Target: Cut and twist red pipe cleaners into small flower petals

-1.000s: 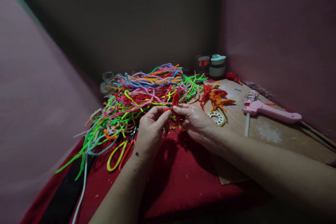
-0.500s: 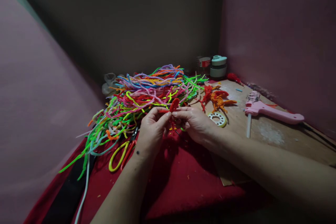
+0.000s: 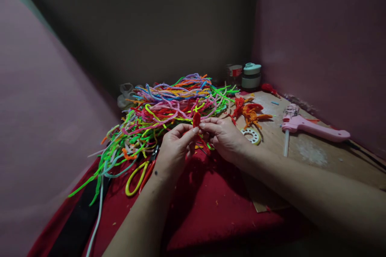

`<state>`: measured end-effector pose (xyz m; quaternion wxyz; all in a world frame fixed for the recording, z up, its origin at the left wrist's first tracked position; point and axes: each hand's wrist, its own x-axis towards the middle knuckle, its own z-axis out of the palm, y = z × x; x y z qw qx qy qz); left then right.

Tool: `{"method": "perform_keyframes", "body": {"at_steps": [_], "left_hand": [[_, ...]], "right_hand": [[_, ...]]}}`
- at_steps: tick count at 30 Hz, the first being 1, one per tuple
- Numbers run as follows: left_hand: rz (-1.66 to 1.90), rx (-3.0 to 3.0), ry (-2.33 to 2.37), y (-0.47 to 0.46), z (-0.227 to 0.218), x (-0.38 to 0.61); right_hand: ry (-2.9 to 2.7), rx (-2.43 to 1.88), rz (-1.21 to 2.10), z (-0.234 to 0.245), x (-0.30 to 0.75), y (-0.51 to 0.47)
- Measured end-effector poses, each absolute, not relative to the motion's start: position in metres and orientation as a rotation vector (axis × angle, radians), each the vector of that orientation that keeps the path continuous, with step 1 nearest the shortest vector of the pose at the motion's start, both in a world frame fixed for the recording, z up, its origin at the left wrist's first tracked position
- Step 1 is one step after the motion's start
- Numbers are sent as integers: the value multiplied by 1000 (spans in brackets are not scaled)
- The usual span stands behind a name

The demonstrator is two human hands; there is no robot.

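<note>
A bent red pipe cleaner [image 3: 196,119] stands up between my fingertips, above the red cloth [image 3: 208,213]. My left hand [image 3: 177,142] pinches its lower part between thumb and forefinger. From the other side, my right hand [image 3: 221,134] grips the same piece, its fingertips almost meeting the left thumb. My fingers hide the piece's lower end. Just behind lies a large heap of multicoloured pipe cleaners [image 3: 169,104]. Scissors with yellow and red handles [image 3: 137,178] rest left of my left wrist.
On a brown board [image 3: 319,168] at right lies a pink glue gun [image 3: 313,127]. Near my right hand are a white and yellow tape roll [image 3: 256,136] and orange and red pipe-cleaner pieces [image 3: 250,113]. Behind stands a lidded mint-and-dark container [image 3: 251,76]. A white cord [image 3: 98,221] hangs at left.
The red piece has turned from leaning right to nearly upright and looks narrower. My fingers have shifted slightly around it; both hands still hold it.
</note>
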<state>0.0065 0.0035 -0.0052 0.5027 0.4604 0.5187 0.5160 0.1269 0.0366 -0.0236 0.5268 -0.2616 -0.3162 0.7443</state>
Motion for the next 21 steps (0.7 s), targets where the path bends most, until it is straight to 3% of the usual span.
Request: {"method": "perform_keyframes", "body": {"at_steps": [21], "left_hand": [[1165, 1288, 1305, 1, -3, 0]], "right_hand": [[-940, -525, 1835, -28, 129, 39]]}}
